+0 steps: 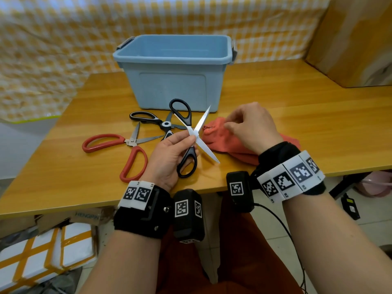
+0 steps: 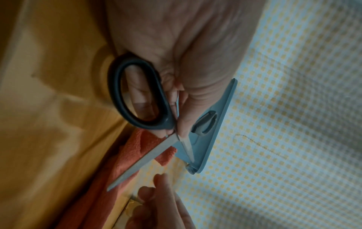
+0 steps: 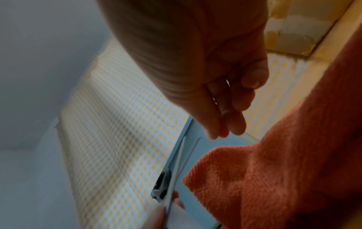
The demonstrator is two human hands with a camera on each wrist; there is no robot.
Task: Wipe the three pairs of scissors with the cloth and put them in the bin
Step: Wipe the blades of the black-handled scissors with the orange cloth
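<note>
Left hand (image 1: 169, 153): grips black scissors (image 1: 192, 134) at the pivot, blades crossed open; stiff, sharp, so hold the handles.
Right hand (image 1: 252, 128): fingers loosely curled over soft cloth (image 1: 222, 141), holding nothing.
Bin (image 1: 174, 71): at 12 o'clock on the worktop (image 1: 297, 124).

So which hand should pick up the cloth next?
The right hand: it hovers empty just over the orange cloth, while the left hand is busy holding the black scissors open.

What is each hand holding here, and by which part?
Left hand pinches the open black-handled steel scissors at the pivot. Right hand hovers over the orange cloth, holding nothing.
</note>
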